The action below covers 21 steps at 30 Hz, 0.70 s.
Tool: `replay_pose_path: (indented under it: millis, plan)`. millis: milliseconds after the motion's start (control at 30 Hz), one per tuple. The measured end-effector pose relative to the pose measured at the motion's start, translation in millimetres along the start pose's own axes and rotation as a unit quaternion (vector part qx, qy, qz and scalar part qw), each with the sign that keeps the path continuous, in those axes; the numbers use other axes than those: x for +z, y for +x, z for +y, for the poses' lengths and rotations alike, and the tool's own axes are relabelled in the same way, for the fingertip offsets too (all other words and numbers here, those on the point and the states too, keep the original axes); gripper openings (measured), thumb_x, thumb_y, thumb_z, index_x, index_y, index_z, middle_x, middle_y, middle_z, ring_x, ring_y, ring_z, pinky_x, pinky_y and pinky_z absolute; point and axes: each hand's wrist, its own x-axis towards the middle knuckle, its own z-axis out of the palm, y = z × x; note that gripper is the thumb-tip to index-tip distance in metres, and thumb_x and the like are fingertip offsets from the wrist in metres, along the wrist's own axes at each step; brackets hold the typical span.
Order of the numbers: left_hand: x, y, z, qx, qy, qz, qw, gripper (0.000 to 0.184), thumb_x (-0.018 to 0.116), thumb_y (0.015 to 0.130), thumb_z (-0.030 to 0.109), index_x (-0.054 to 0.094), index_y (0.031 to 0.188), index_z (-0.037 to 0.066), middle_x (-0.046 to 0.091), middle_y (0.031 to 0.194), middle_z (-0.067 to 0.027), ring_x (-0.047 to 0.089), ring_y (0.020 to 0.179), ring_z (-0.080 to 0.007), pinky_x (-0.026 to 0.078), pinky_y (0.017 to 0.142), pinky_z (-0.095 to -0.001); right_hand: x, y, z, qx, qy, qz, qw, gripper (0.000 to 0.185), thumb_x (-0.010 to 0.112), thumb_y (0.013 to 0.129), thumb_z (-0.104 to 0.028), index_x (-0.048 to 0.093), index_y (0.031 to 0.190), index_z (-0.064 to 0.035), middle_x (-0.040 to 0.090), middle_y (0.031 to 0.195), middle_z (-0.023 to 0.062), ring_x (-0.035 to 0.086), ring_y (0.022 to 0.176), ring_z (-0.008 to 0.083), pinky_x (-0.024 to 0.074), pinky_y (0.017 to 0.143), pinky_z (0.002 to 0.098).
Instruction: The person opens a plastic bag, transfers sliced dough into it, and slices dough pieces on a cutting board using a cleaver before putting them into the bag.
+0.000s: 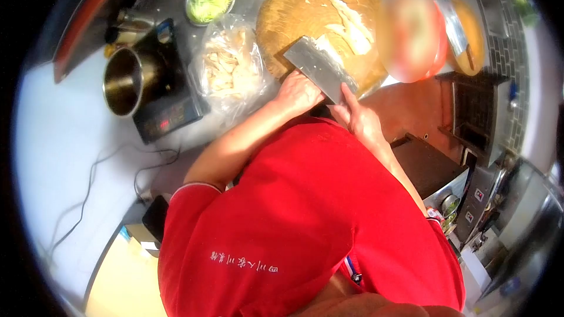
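Note:
A cleaver (322, 70) lies slanted over the near edge of a round wooden chopping board (288, 9). My right hand (361, 120) is closed at its near right end, with one finger stretched along the blade. My left hand (298, 93) is curled against the blade's lower left side; its fingertips are partly hidden, and whatever they hold cannot be seen. Pale, sliced food (355, 32) is spread on the board beyond the blade, and a few whitish pieces lie right beside the metal. To the left, a clear plastic bag (232, 61) contains many similar pale slices.
A bowl of shredded green vegetable (210, 2) stands at the back left. Farther left are a metal pot (122, 82) and a black digital scale (170, 120). Right of the board sits a red basin (437, 38), partly blurred, beside another wooden board (474, 35). A cable (91, 182) trails at left.

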Motion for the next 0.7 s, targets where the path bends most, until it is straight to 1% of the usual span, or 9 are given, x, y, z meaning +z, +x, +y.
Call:
replay_pose_path:
  millis: [167,267,367,400,433,567,633,667,700]
  plan:
    - [-4,3,2,0.041,0.050,0.040,0.997,0.040,0.073,0.091,0.031,0.073,0.125,0.009,0.073,0.125,-0.0103,0.064,0.127,-0.0270,0.044,0.115,-0.0450,7,29,10,-0.055,0.012,0.059,0.997,0.072,0.059,0.105,-0.053,0.039,0.163,-0.0139,0.075,0.102,0.0276,0.072,0.095,0.0501,0.0575,0.083,0.0552]
    - [-4,2,3,0.048,0.063,0.045,0.996,0.040,0.072,0.092,0.031,0.072,0.125,0.008,0.071,0.127,-0.0110,0.061,0.130,-0.0272,0.043,0.117,-0.0458,-14,52,0,-0.042,0.068,0.000,0.997,0.070,0.060,0.106,-0.051,0.042,0.162,-0.0125,0.072,0.117,0.0318,0.069,0.112,0.0495,0.0549,0.097,0.0520]
    - [-1,2,0,0.053,0.064,0.039,0.996,0.039,0.072,0.093,0.031,0.072,0.125,0.008,0.067,0.130,-0.0126,0.058,0.133,-0.0295,0.042,0.118,-0.0478,-19,58,5,-0.059,0.107,0.009,0.992,0.068,0.061,0.106,-0.047,0.046,0.160,-0.0091,0.066,0.135,0.0315,0.063,0.131,0.0420,0.0481,0.111,0.0455]
    - [-2,2,2,0.059,0.070,0.051,0.995,0.039,0.072,0.093,0.031,0.072,0.125,0.008,0.066,0.131,-0.0129,0.057,0.133,-0.0304,0.041,0.119,-0.0485,-36,54,-6,-0.041,0.183,-0.002,0.982,0.065,0.062,0.107,-0.046,0.051,0.157,-0.0060,0.062,0.146,0.0271,0.058,0.141,0.0337,0.0425,0.118,0.0397]
    - [-2,2,4,0.064,0.074,0.062,0.993,0.039,0.071,0.093,0.031,0.072,0.124,0.008,0.065,0.131,-0.0132,0.057,0.133,-0.0314,0.041,0.119,-0.0492,-49,55,-4,-0.011,0.209,-0.018,0.978,0.065,0.061,0.107,-0.047,0.054,0.154,-0.0035,0.063,0.148,0.0226,0.059,0.141,0.0305,0.0421,0.118,0.0368]
    - [-1,3,3,0.075,0.066,0.069,0.993,0.034,0.074,0.092,0.029,0.073,0.119,0.007,0.062,0.131,-0.0125,0.057,0.130,-0.0329,0.042,0.120,-0.0473,-69,36,-7,-0.028,0.187,0.040,0.981,0.065,0.059,0.108,-0.048,0.052,0.155,-0.0038,0.063,0.148,0.0217,0.058,0.142,0.0308,0.0434,0.117,0.0383]
    - [3,4,3,0.066,0.067,0.060,0.994,0.038,0.070,0.095,0.029,0.070,0.127,0.009,0.065,0.135,-0.0130,0.056,0.133,-0.0329,0.041,0.120,-0.0479,-65,7,-26,-0.041,0.177,0.042,0.982,0.065,0.058,0.109,-0.049,0.051,0.156,-0.0040,0.063,0.148,0.0224,0.057,0.142,0.0315,0.0442,0.116,0.0394]
    - [2,1,4,0.062,0.064,0.052,0.995,0.039,0.067,0.097,0.031,0.069,0.130,0.011,0.063,0.139,-0.0133,0.054,0.135,-0.0338,0.039,0.121,-0.0479,-62,-5,-31,-0.022,0.145,0.012,0.989,0.065,0.058,0.108,-0.049,0.051,0.156,-0.0052,0.063,0.145,0.0252,0.061,0.138,0.0358,0.0472,0.114,0.0422]
    - [0,-1,4,0.057,0.062,0.043,0.996,0.040,0.064,0.099,0.033,0.068,0.133,0.012,0.062,0.144,-0.0136,0.053,0.138,-0.0347,0.038,0.122,-0.0479,-46,-13,-25,-0.060,0.104,0.035,0.992,0.062,0.059,0.108,-0.048,0.053,0.154,-0.0068,0.069,0.130,0.0294,0.068,0.122,0.0427,0.0539,0.104,0.0469]
